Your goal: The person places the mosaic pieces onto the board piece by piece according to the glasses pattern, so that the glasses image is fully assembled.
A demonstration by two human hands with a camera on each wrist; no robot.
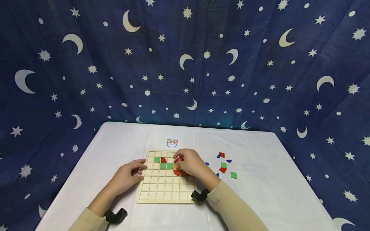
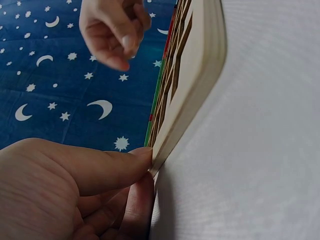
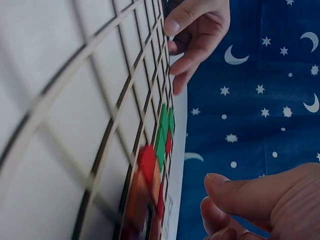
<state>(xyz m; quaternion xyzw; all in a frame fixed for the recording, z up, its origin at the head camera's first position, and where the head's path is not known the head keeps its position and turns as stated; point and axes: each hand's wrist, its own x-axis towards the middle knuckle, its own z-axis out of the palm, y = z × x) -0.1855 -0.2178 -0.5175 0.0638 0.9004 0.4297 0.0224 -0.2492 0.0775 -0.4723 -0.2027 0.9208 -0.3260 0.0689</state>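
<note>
The pale wooden grid board [image 1: 164,195] lies on the table, with green square tiles [image 1: 163,166] and a red quarter-round tile [image 1: 163,159] in its upper cells. At the board's left edge, the fingertips and thumb of my left hand [image 1: 127,175] touch the rim, the other fingers loosely bent. My right hand [image 1: 189,162] hovers over the upper right cells, overlapping orange and red tiles [image 1: 176,173] there. The right wrist view shows my right thumb [image 3: 245,197] and forefinger apart, with nothing visible between them. Some tiles are hidden under this hand.
A small printed pattern card [image 1: 172,142] lies beyond the board. Right of the board are scattered loose tiles: green squares [image 1: 233,175], red pieces [image 1: 222,170] and blue pieces [image 1: 229,161]. A dark blue cloth [image 1: 173,86] with moons and stars hangs behind the white table [image 1: 260,186].
</note>
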